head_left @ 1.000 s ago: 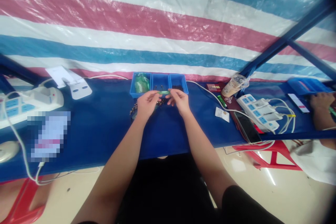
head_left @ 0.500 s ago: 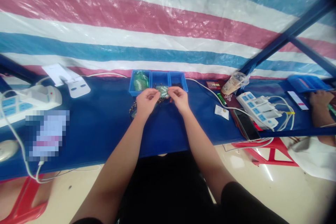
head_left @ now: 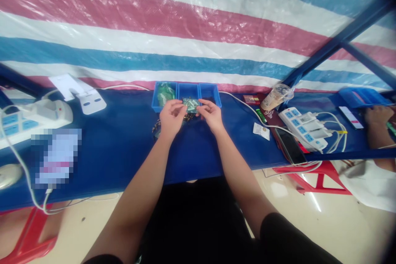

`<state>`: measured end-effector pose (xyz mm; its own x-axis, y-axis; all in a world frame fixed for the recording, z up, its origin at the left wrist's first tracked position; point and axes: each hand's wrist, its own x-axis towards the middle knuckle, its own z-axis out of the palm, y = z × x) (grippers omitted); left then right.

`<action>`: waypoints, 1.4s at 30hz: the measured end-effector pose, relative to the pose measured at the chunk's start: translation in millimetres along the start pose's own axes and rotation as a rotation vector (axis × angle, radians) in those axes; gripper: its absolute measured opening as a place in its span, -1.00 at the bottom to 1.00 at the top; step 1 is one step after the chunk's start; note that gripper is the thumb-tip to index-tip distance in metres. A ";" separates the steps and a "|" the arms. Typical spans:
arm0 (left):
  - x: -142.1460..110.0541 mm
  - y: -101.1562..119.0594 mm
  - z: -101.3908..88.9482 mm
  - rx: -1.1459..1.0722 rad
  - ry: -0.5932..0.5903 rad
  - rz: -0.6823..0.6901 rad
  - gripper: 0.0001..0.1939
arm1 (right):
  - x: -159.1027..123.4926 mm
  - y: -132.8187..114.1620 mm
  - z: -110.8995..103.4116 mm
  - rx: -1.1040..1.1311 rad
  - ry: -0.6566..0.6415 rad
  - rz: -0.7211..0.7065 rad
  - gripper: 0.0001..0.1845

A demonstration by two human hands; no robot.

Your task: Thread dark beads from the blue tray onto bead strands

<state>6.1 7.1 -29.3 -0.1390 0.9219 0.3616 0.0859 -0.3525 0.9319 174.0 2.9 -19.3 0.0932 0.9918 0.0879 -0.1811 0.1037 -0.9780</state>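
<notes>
Between my hands is a small green circuit board [head_left: 191, 105], held by its two side edges. My left hand [head_left: 172, 119] pinches its left edge with thumb and fingers. At the opposite edge, my right hand [head_left: 210, 114] grips it the same way. Just behind stands a blue three-part bin [head_left: 188, 88]. A green bundle in clear plastic [head_left: 166, 94] fills its left compartment, and dark small parts lie in the right one. A pile of small dark and brass-coloured parts [head_left: 157, 128] shows on the table, partly hidden by my left hand.
Right of me lie a small white packet [head_left: 261, 131], a green lighter-like item [head_left: 261, 116], a drink cup [head_left: 277, 97], a dark phone [head_left: 290, 146] and a power strip [head_left: 303, 130] with cables. At left are a white stand [head_left: 89, 101] and another power strip [head_left: 37, 117]. Another person's hand [head_left: 379, 115] is far right.
The circuit board has tilted and come up slightly between my hands, so its green face shows more plainly. Both hands keep their hold in nearly the same place.
</notes>
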 end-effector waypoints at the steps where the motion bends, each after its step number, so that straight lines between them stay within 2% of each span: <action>1: 0.0 -0.1 -0.1 0.006 -0.002 -0.002 -0.70 | 0.3 0.0 -0.2 0.015 0.003 0.011 -0.42; 5: -0.1 0.0 -0.3 0.005 -0.014 -0.018 -0.67 | 2.6 3.2 -1.1 0.025 0.016 0.054 -0.51; 9: 0.6 -0.1 -1.5 0.031 -0.037 -0.004 -0.61 | 3.3 6.5 -0.8 -0.011 0.020 0.010 -0.60; 12: 0.8 -1.0 -3.2 0.168 -0.019 0.087 -0.77 | 2.9 7.1 -0.4 -0.046 0.037 -0.042 -0.61; 14: 0.1 -1.3 -3.7 0.201 -0.012 0.088 -0.82 | 2.6 6.9 -0.5 -0.085 0.063 -0.091 -0.64; 16: -1.1 -0.3 -3.5 0.133 -0.035 0.024 -0.80 | 2.1 6.1 -0.4 -0.111 0.079 -0.117 -0.65; 19: -2.8 3.8 -2.8 0.021 -0.085 -0.032 -0.77 | 1.1 3.7 0.4 -0.058 0.038 -0.075 -0.63; 24: -3.5 9.1 -2.0 0.039 -0.030 0.001 -0.77 | 0.1 -0.5 2.4 0.065 0.005 -0.023 -0.63; 33: -2.5 3.4 0.2 0.076 -0.002 0.040 -0.82 | -1.1 3.3 1.2 -0.089 0.019 -0.028 -0.68; 36: -1.8 2.7 0.4 0.017 -0.004 0.010 -0.72 | -0.4 4.5 1.1 -0.073 0.017 -0.044 -0.67; 39: -2.6 2.9 -0.5 0.043 -0.082 -0.018 -0.53 | 0.0 3.5 1.3 -0.054 0.040 -0.069 -0.64; 42: -5.6 2.8 -1.6 0.098 -0.186 0.006 -0.65 | -0.3 2.0 1.0 -0.052 0.063 -0.087 -0.63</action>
<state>5.5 0.7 -28.7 0.0458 0.9368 0.3469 0.1831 -0.3493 0.9190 172.7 2.9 -21.0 0.1681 0.9723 0.1624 -0.1191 0.1836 -0.9758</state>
